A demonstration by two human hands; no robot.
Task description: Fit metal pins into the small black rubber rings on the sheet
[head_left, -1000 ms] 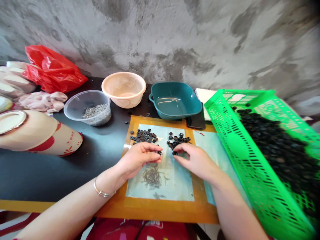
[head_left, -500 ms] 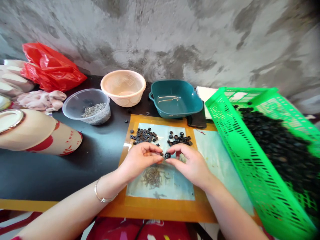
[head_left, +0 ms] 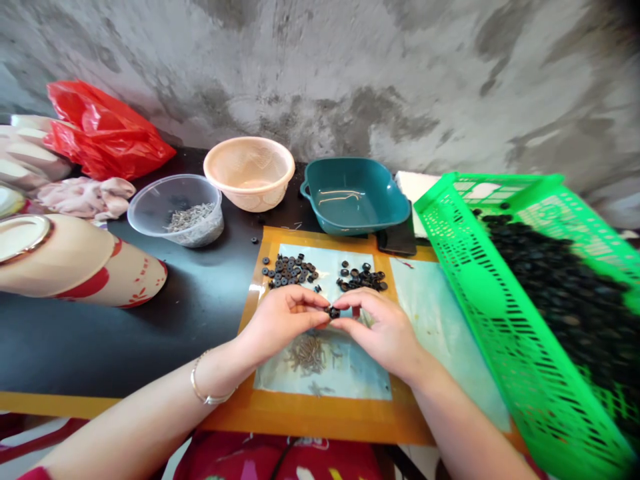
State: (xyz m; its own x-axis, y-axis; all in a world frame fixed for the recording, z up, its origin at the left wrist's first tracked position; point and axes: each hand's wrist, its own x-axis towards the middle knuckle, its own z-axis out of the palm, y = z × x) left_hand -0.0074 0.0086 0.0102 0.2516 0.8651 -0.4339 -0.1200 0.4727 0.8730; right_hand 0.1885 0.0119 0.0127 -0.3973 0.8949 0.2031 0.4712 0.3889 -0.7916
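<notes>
Pinching from opposite sides, your left hand point(head_left: 283, 313) and your right hand point(head_left: 384, 327) meet at a small, rounded, black, plastic-looking piece point(head_left: 334, 313). It sits directly between the two sets of fingers, just right of your left fingertips and just left of your right ones, so neither hand is nearer. Your right thumb and index finger grasp its right side; your left fingers are closed at its left edge, though you cannot tell whether they grip a separate smaller part there. The line joining the fingers runs left to right; the piece is too small and too covered to show its long axis.

Toward you, below the left fingers, lies a loose heap of thin, grey, metal pins point(head_left: 307, 353) on a pale blue rectangular sheet point(head_left: 327, 387). Beyond the left fingers is a cluster of black discs with centre holes point(head_left: 290, 270); beyond the right fingers, a cluster of black, rounded, hollow-looking caps point(head_left: 363, 277). Well right of both hands, a green, perforated plastic basket point(head_left: 477, 283) holds many black pieces point(head_left: 565, 300).
</notes>
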